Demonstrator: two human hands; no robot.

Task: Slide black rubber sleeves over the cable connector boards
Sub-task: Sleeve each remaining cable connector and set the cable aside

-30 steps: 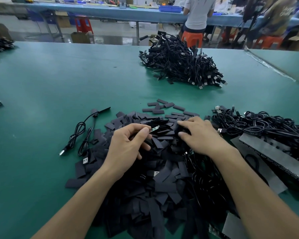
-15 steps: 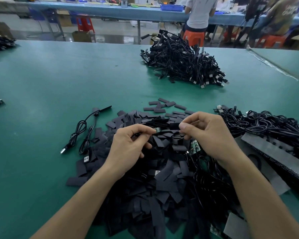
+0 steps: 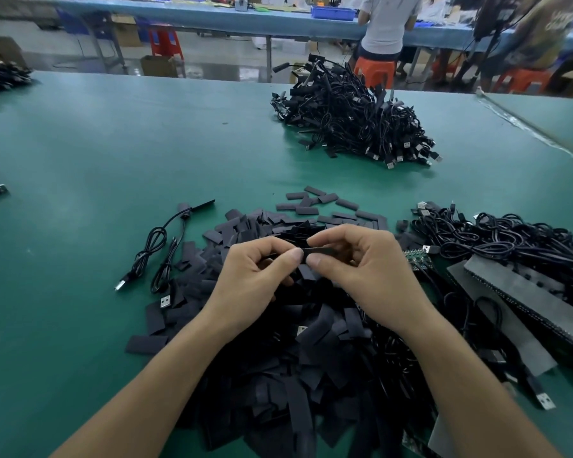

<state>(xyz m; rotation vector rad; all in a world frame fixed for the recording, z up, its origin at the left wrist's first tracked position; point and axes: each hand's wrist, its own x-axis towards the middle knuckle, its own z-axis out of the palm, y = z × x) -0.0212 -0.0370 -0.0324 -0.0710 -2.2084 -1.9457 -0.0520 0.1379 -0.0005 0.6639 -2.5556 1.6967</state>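
Above a heap of flat black rubber sleeves (image 3: 278,358) my two hands meet fingertip to fingertip. My right hand (image 3: 361,272) pinches one black sleeve (image 3: 321,250) between thumb and forefinger. My left hand (image 3: 255,276) pinches the cable's connector end right at the sleeve's left mouth; the board itself is hidden by my fingers. A green connector board (image 3: 417,259) shows just right of my right hand, on a tangle of black cables (image 3: 510,239).
A tall pile of black cables (image 3: 354,120) sits far across the green table (image 3: 96,143). Two loose USB cables (image 3: 156,256) lie left of the sleeves. Grey foam strips (image 3: 526,299) lie at the right. People sit at a blue bench behind.
My right hand lifted off the heap with a sleeve and moved left to meet my left hand. The small board tip seen at my left fingers is now covered.
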